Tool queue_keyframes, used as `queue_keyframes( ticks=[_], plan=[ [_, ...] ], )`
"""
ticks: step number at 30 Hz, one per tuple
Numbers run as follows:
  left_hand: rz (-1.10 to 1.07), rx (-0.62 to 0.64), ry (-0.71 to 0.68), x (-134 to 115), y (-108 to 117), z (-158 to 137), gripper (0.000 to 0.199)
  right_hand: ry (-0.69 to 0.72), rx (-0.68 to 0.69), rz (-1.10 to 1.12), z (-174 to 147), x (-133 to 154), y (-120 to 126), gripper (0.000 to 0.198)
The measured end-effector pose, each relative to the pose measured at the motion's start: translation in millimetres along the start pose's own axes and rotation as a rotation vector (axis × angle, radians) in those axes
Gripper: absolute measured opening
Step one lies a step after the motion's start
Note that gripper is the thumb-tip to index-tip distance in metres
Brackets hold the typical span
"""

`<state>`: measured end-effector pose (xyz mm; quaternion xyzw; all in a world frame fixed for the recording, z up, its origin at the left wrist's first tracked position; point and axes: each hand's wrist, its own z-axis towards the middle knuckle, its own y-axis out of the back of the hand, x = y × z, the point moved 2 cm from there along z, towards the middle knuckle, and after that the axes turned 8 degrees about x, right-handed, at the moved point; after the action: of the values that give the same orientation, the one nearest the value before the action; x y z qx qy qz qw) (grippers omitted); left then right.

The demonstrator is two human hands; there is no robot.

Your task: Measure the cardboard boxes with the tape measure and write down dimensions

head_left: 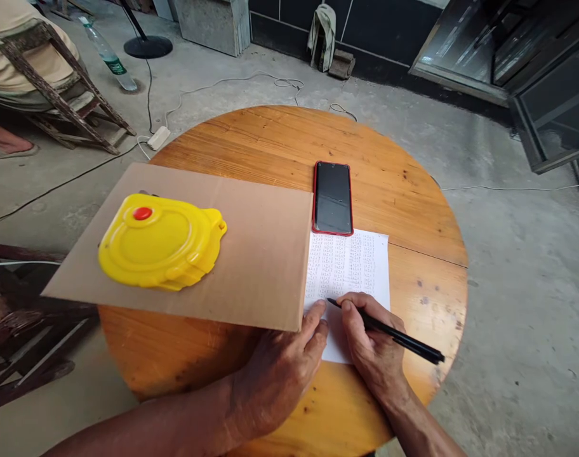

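My right hand (372, 346) pinched the black pen (389, 331), tip on the paper (349, 266) at lower centre. My left hand (280, 368) lay flat, unclenched, steadying the cardboard (251, 254) edge; I judged small, even strokes best.

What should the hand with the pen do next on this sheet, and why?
Probably carry the pen tip slightly rightward to start the next entry. The right hand holds it with the tip on the paper just under the last written row, blank space lies below, and the left hand steadies the sheet beside the cardboard.
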<state>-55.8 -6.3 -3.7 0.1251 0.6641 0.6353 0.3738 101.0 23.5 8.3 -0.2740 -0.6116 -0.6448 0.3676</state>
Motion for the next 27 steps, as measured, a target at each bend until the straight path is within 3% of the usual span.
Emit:
queue_keyframes(
  ticks=[13, 27],
  plan=[
    [-0.043, -0.035, -0.034, 1.0, -1.5, 4.3, 0.032, -0.036, -0.059, 0.053, -3.4, -7.1, 1.1, 0.015],
    [-0.06, -0.023, -0.007, 1.2, -1.6, 4.1, 0.032, -0.029, -0.02, 0.025, -0.8, -3.1, -0.6, 0.017]
  ],
)
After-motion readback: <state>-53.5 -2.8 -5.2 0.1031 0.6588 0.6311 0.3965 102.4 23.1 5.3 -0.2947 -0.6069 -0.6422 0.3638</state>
